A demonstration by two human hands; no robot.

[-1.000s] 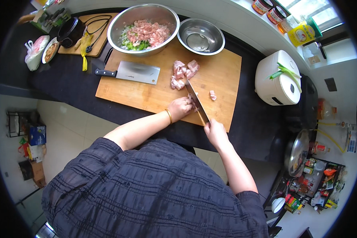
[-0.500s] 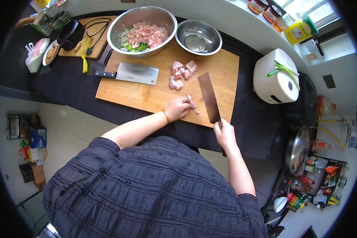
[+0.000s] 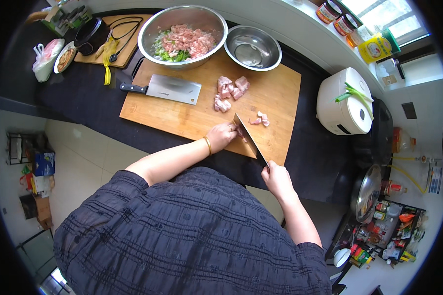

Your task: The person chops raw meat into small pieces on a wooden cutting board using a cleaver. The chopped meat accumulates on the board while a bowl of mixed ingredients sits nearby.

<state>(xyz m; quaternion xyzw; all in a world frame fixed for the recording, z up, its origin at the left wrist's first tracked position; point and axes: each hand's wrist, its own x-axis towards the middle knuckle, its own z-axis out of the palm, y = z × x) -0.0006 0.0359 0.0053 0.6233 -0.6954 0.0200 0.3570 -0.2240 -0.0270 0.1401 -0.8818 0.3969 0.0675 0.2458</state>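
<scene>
- Slanting farther left than before, the knife (image 3: 251, 140) is standing beside meat (image 3: 240, 133)
- Left hand (image 3: 222, 136) is curling, holding meat
- Right hand (image 3: 279, 181) is gripping the knife

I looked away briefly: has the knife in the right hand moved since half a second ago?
Yes: against the cutting board, the knife has moved left, toward the left hand.

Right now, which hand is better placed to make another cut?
Probably the right: the right hand holds a cleaver over the cutting board. The left hand holds no tool and sits just left of the cleaver.
</scene>
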